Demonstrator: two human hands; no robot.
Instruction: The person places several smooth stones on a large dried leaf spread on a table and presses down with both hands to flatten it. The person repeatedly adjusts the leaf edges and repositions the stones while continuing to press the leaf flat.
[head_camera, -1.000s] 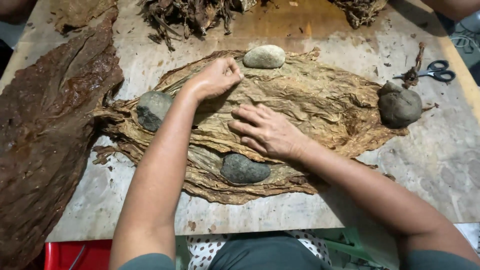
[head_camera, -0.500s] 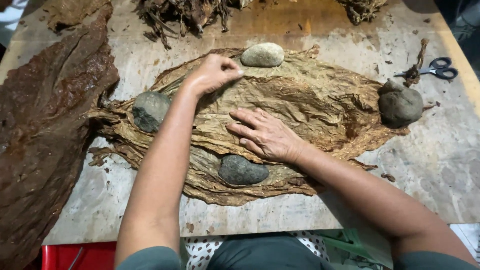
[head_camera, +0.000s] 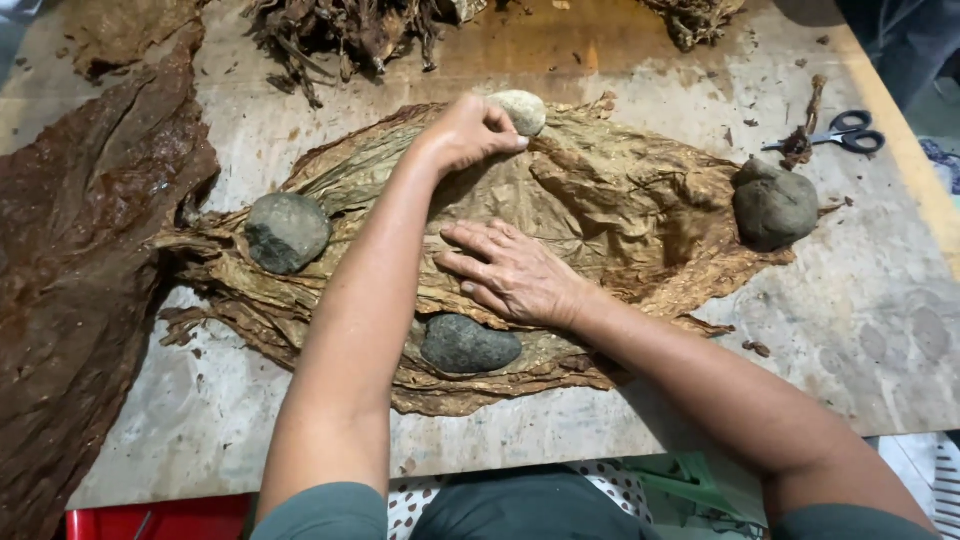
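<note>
A stack of flattened tan dried leaves (head_camera: 620, 215) lies across the middle of the worn table (head_camera: 880, 330). Several rounded stones weigh it down: a pale one (head_camera: 522, 108) at the far edge, a grey one (head_camera: 286, 231) at the left, a dark one (head_camera: 468, 344) at the near edge, another dark one (head_camera: 774, 206) at the right. My left hand (head_camera: 466, 130) is curled beside the pale stone, its fingertips touching it. My right hand (head_camera: 512, 273) rests flat, fingers spread, on the leaves just beyond the near stone.
A large dark brown leaf pile (head_camera: 80, 250) covers the table's left side. Clumps of dried stems (head_camera: 340, 30) lie along the far edge. Scissors with black handles (head_camera: 840, 133) rest at the far right beside a twisted stem. A red bin (head_camera: 160, 520) sits below the near edge.
My left hand has slid from the leaves toward the pale stone and curled against it. My right hand has stayed flat on the leaves.
</note>
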